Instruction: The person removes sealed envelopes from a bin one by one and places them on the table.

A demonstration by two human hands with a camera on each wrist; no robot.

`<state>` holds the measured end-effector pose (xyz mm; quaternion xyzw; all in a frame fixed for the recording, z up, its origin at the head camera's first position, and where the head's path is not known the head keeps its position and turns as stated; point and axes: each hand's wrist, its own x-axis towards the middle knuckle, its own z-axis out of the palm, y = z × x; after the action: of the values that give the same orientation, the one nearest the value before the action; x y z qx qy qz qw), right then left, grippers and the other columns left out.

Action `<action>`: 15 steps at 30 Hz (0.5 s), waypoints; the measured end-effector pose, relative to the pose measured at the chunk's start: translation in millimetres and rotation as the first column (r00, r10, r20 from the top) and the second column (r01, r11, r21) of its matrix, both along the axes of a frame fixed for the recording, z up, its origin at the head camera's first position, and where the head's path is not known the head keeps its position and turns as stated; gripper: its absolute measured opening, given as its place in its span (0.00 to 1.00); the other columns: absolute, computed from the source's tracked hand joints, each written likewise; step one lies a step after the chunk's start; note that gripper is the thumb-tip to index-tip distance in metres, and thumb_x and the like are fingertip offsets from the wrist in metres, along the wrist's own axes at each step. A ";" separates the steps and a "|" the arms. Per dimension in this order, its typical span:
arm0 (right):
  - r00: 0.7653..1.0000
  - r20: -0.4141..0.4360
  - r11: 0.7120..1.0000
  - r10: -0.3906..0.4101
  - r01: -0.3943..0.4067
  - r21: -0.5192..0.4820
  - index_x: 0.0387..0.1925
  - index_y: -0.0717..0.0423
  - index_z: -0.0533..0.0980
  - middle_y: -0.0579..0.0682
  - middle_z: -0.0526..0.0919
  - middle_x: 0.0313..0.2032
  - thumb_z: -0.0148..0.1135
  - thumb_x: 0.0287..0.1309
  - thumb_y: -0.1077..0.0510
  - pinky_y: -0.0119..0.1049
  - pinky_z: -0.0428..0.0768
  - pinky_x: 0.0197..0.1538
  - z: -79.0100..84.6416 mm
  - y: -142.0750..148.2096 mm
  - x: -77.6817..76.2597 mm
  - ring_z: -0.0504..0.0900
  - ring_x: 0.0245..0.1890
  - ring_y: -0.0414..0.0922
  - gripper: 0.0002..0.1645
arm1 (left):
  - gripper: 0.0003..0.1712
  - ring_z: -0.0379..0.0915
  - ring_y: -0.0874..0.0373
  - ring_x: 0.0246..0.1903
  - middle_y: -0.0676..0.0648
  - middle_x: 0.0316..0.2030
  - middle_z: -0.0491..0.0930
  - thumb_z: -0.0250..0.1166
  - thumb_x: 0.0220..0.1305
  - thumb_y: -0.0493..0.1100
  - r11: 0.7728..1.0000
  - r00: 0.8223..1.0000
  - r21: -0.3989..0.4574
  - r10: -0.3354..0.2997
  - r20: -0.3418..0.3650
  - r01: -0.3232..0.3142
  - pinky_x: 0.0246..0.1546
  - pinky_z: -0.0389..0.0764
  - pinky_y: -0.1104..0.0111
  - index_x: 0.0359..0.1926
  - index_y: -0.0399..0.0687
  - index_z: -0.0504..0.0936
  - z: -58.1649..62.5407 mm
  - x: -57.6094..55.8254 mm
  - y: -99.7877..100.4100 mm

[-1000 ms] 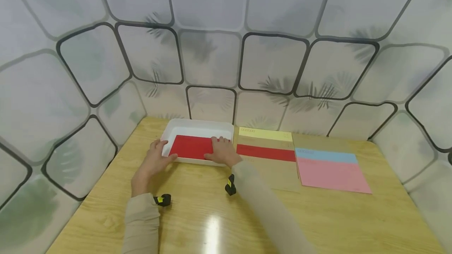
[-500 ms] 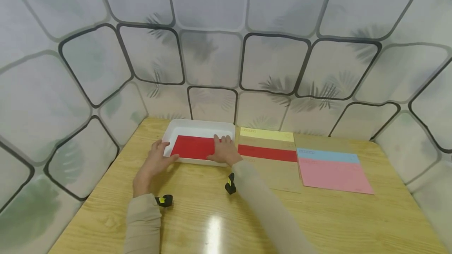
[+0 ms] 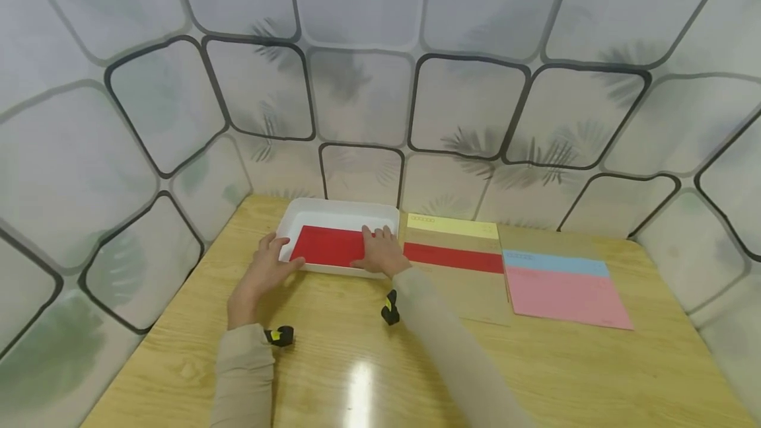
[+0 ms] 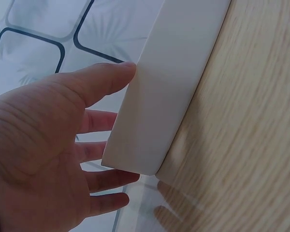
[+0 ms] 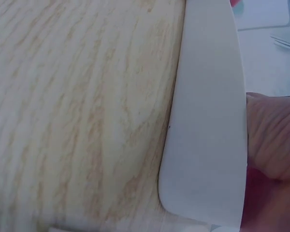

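Observation:
A red envelope (image 3: 327,246) lies flat in the front part of a shallow white tray (image 3: 341,209). My left hand (image 3: 261,276) is at the tray's front left corner, its fingers spread along the left side. In the left wrist view, the thumb tip meets the rim of the tray wall (image 4: 159,92), and the fingers extend loosely past the corner. My right hand (image 3: 382,253) reaches over the front rim and rests on the envelope's right end, covering it. From the right wrist, the outer wall (image 5: 208,111) hides most of that hand.
Right of the tray, brown envelopes (image 3: 458,292) lie overlapped with a yellow envelope (image 3: 452,224) and a red one (image 3: 452,257). Farther right are a blue envelope (image 3: 559,262) and a pink one (image 3: 567,296). A patterned curtain (image 3: 368,98) closes off the wooden table's (image 3: 321,375) back.
The whole head view has shifted slightly, so things sit a little farther right in it. Both hands keep their places at the tray, and the red envelope stays put.

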<state>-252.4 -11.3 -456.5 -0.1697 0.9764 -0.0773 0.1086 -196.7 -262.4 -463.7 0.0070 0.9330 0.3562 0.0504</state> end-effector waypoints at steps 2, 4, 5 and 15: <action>1.000 0.003 1.000 0.004 -0.004 0.017 0.75 0.55 0.55 0.62 0.65 0.69 0.64 0.58 0.33 0.50 0.60 0.73 0.6 0.1 0.4 0.59 0.71 0.58 0.54 | 0.41 0.44 0.29 0.71 0.30 0.75 0.37 0.61 0.69 0.54 1.000 1.000 -0.002 0.003 0.005 -0.003 0.66 0.57 0.35 0.72 0.34 0.58 -0.8 -0.1 0.3; 1.000 -0.011 1.000 0.007 -0.007 0.021 0.73 0.57 0.56 0.63 0.64 0.68 0.65 0.56 0.33 0.49 0.61 0.72 0.5 0.0 0.3 0.60 0.69 0.58 0.54 | 0.41 0.44 0.29 0.71 0.30 0.75 0.37 0.61 0.69 0.54 1.000 1.000 -0.001 0.007 0.005 -0.007 0.66 0.57 0.35 0.72 0.34 0.58 -1.1 0.1 0.5; 1.000 -0.024 1.000 0.010 -0.009 0.026 0.73 0.58 0.57 0.63 0.64 0.67 0.66 0.56 0.32 0.49 0.62 0.71 0.1 -0.1 -0.1 0.60 0.69 0.58 0.54 | 0.41 0.44 0.29 0.71 0.30 0.75 0.37 0.61 0.69 0.54 1.000 1.000 0.001 0.006 0.003 -0.006 0.66 0.57 0.35 0.72 0.34 0.58 -1.2 0.1 0.5; 0.969 -0.242 0.998 -0.050 0.040 -0.046 0.51 0.62 0.69 0.58 0.69 0.46 0.71 0.51 0.34 0.42 0.73 0.54 -12.3 0.7 -10.4 0.67 0.49 0.52 0.41 | 0.40 0.46 0.29 0.71 0.30 0.75 0.39 0.62 0.68 0.53 1.000 1.000 0.018 -0.002 -0.019 0.002 0.67 0.58 0.37 0.70 0.32 0.60 -1.4 -2.3 -0.2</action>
<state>-262.8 -10.6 -468.8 -0.1580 0.9842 -0.0781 -0.0171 -199.0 -262.6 -465.1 0.0119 0.9303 0.3643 0.0417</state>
